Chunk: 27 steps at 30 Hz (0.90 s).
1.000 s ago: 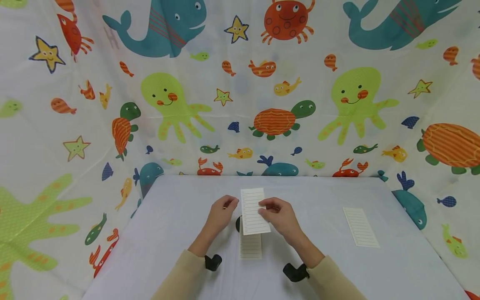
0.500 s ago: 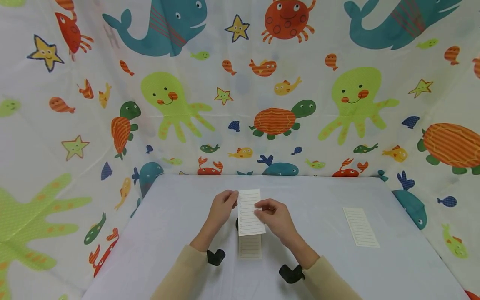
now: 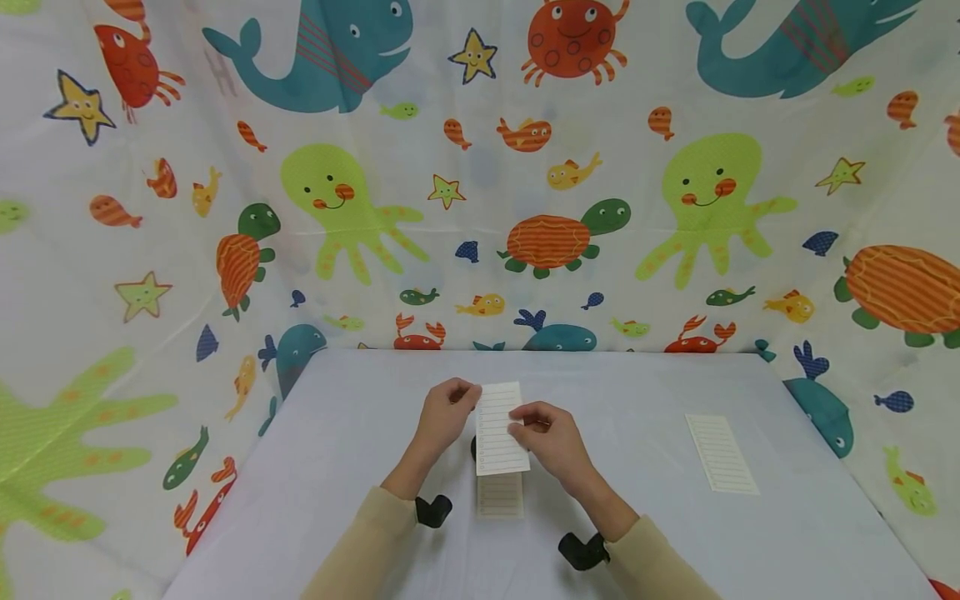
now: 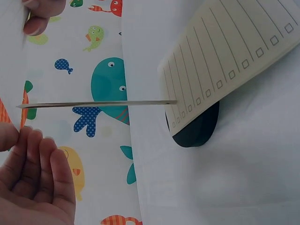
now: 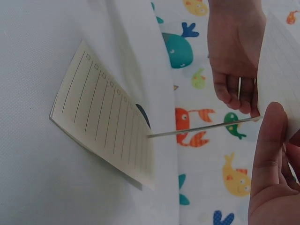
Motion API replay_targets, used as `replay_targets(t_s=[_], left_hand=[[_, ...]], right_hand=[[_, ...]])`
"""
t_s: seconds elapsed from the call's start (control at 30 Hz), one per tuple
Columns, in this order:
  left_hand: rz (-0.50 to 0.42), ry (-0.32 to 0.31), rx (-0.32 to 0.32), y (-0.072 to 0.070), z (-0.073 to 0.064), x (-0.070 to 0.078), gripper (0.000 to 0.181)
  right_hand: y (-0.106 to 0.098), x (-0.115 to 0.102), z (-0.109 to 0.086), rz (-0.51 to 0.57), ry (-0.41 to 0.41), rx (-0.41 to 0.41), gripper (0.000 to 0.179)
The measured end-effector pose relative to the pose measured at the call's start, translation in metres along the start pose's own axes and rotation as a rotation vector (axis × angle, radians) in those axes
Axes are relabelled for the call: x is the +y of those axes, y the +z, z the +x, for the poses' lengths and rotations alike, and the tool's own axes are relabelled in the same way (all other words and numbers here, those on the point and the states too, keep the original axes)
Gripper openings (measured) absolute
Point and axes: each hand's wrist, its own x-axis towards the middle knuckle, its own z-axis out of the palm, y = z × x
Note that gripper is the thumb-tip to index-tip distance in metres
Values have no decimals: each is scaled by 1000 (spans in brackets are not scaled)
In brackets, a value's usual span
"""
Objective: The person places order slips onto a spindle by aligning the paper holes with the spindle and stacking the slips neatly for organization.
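A black-based paper spike (image 4: 194, 124) stands upright on the table, its thin metal rod (image 4: 108, 103) rising to a point. Lined checklist sheets (image 3: 501, 497) are stacked low on the rod, covering most of the base. Above them, my left hand (image 3: 444, 417) pinches the upper left edge of another lined sheet (image 3: 498, 429). My right hand (image 3: 553, 440) pinches its right edge, thumb in front. In the right wrist view the rod's tip meets the held sheet (image 5: 281, 70), between both hands.
One more lined sheet (image 3: 722, 454) lies flat at the right of the white-covered table (image 3: 615, 392). A curtain (image 3: 450, 250) printed with sea animals hangs behind and at the sides. Each wrist carries a black camera mount (image 3: 432, 512).
The sheet has shifted left and slightly down over the spike. My left hand, apart from the sheet a second ago, has come to its upper left edge and pinches it.
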Motion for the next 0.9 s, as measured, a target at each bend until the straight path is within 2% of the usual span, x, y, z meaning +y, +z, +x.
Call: replay_targets(t_s=[0.23, 0.5, 0.9], left_hand=[[24, 12, 11, -1, 1, 2, 22], [35, 20, 19, -1, 3, 2, 21], [45, 26, 13, 0, 3, 0, 21]], right_hand=[[0, 2, 0, -14, 11, -9, 20], [1, -1, 0, 33, 20, -17, 18], [1, 1, -1, 43, 13, -33, 18]])
